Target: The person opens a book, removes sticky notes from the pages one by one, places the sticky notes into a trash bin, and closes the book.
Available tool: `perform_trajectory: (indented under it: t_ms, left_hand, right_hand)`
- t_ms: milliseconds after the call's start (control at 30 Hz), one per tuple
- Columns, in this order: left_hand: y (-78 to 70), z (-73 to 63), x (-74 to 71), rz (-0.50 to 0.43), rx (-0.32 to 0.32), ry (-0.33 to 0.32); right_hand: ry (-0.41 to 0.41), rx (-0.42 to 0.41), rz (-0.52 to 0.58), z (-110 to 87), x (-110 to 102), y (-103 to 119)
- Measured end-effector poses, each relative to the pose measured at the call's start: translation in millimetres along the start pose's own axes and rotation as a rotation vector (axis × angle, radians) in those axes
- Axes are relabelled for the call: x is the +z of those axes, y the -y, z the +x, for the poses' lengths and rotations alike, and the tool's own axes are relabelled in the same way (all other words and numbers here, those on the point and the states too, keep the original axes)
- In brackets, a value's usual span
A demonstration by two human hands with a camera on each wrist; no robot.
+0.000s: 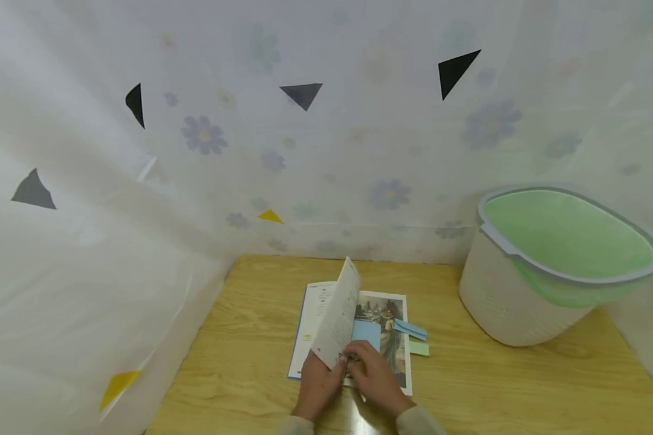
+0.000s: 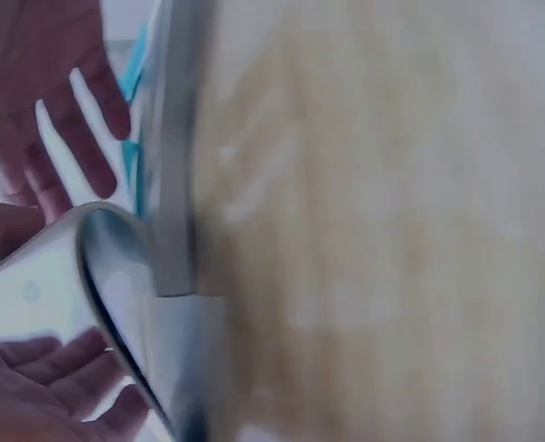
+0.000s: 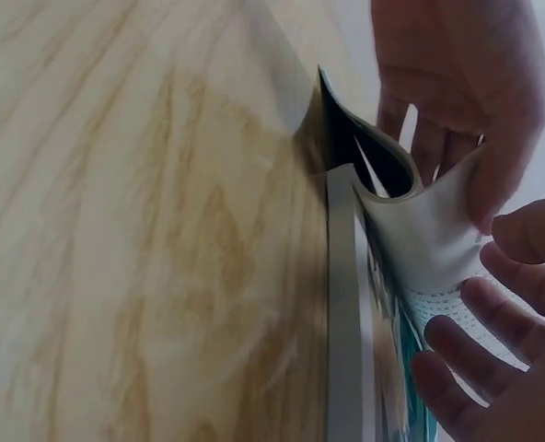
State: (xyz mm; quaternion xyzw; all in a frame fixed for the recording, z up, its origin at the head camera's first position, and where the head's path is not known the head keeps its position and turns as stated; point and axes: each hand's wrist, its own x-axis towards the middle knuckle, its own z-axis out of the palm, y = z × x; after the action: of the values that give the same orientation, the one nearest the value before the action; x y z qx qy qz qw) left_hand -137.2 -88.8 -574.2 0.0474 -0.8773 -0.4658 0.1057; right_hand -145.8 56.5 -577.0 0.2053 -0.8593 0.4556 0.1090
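An open book [image 1: 313, 311] lies on the wooden table, blue along its left edge. One printed page or small stack of pages [image 1: 340, 308] stands raised over the middle. My left hand [image 1: 318, 383] holds its lower part, thumb on one face and fingers behind, and the paper bends in a curve, as the right wrist view shows. Beside the page's near edge is my right hand [image 1: 374, 373], its fingers [image 3: 475, 359] loosely spread; whether a fingertip touches the paper I cannot tell. A light blue sticky note [image 1: 367, 333] lies on the right page, which bears a painting [image 1: 389, 311].
Blue paper tabs [image 1: 410, 329] and a pale green tab [image 1: 419, 348] jut from the book's right side. To the right on the table [image 1: 239, 338] stands a tall white and green basket [image 1: 514, 296] with a grey rim. A flower-patterned sheet [image 1: 326, 157] hangs behind.
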Motion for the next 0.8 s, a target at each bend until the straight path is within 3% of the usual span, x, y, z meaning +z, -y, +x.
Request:
perform_trajectory:
  t_ms: [167, 233, 300, 400, 500, 567, 667, 733, 800]
  left_hand:
    - [-11.8, 5.0, -11.6, -0.055, -0.140, -0.156]
    - [-14.8, 6.7, -14.4, -0.038, -0.176, -0.219]
    - [-15.6, 8.2, -15.8, 0.045, -0.190, -0.257]
    - [-14.8, 9.1, -17.7, 0.253, -0.125, -0.308]
    - [-11.5, 11.0, -20.9, 0.484, -0.006, -0.381]
    - [-8.6, 13.2, -22.7, 0.569, 0.064, -0.447]
    - [-6.5, 14.0, -23.1, 0.634, 0.114, -0.516]
    - [-7.8, 11.9, -21.2, 0.678, 0.149, -0.521]
    - [-11.4, 8.8, -18.0, 0.731, 0.194, -0.485]
  right_hand:
    - [0.019, -0.049, -0.060, -5.6, 7.5, -3.6]
    - [0.026, -0.078, -0.097, -8.1, 10.7, -5.4]
    - [0.065, -0.088, -0.135, -10.2, 12.1, -6.0]
    - [0.146, -0.093, -0.187, -12.5, 11.3, -5.2]
    - [0.237, -0.073, -0.234, -12.6, 9.5, -2.0]
    - [0.269, -0.071, -0.259, -11.1, 9.7, 0.3]
    - [0.295, -0.081, -0.302, -9.6, 10.3, 2.4]
    - [0.306, -0.093, -0.324, -9.1, 10.4, 3.0]
    - [0.314, -0.101, -0.337, -9.3, 10.0, 2.7]
